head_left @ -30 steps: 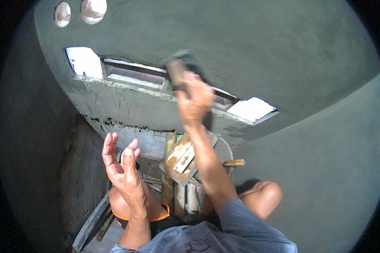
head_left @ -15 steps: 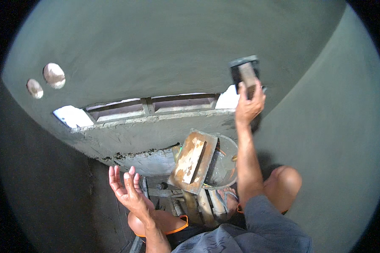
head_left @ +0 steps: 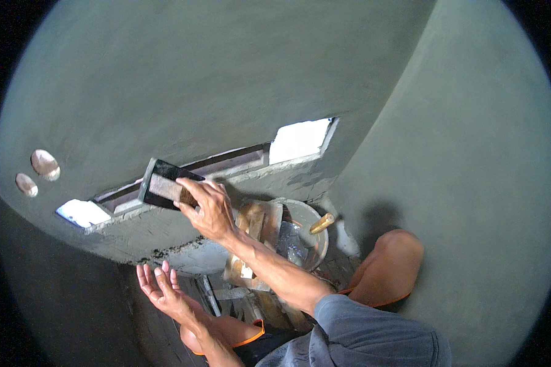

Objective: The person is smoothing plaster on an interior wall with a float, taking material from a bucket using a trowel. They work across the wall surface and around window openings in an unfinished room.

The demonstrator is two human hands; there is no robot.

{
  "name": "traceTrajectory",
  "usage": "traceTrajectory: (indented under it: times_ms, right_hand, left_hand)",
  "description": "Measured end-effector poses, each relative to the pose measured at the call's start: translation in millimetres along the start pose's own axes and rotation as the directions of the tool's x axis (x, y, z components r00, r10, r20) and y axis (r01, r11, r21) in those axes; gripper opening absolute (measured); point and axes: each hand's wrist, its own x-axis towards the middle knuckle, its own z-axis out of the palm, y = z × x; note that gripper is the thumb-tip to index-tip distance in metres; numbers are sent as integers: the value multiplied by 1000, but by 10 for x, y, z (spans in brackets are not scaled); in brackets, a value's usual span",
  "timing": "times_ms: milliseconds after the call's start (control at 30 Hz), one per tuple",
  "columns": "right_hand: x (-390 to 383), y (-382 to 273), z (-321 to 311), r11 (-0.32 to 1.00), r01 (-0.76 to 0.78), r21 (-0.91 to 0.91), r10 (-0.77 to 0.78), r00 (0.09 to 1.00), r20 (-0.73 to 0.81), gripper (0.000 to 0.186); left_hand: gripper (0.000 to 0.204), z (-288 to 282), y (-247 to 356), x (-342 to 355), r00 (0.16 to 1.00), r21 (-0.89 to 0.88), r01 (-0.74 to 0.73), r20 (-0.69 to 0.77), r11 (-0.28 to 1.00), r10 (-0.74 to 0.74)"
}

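Observation:
My right hand [head_left: 209, 211] grips a black float [head_left: 165, 170] with a pale wooden block handle, held against or just over the grey plastered wall [head_left: 226, 73] by the left part of a long narrow slotted opening [head_left: 229, 162]. My left hand [head_left: 162, 287] hangs lower left, palm up, fingers loosely curled and apart, empty. Beneath my right forearm, a rust-stained board with a wooden strip [head_left: 251, 211] lies on a round bucket [head_left: 322, 244], which holds grey, wet-looking contents. A yellowish round handle or stick [head_left: 321, 223] pokes up at the bucket's right.
Two round holes [head_left: 45, 164] pierce the wall at left, and white bright openings [head_left: 300, 139] end the slot. A second plastered wall [head_left: 465, 153] rises close on my right beside my bent knee [head_left: 398, 248]. Dark wall [head_left: 49, 287] stands at left; bamboo or wooden pieces [head_left: 263, 306] lie below.
My right hand swept the float rightward along the slot, then back left and downward to its left part. My left hand stays open. The view has shifted and tilted.

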Motion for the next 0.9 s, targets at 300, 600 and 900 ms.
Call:
traceTrajectory:
  times_ms: [300,600,900]
  right_hand:
    - [874,1740,-3308,935,-277,224,343,536,-771,54]
    - [484,757,-1757,972,-159,172,213,906,-367,41]
    - [641,2041,-3497,948,-296,114,303,739,-602,49]
  left_hand:
    - [54,57,-99,-77,998,11,64,25,998,-65]
    - [57,94,-231,111,998,128,38,45,991,-44]
    - [59,145,-174,-44,992,81,68,99,994,-76]
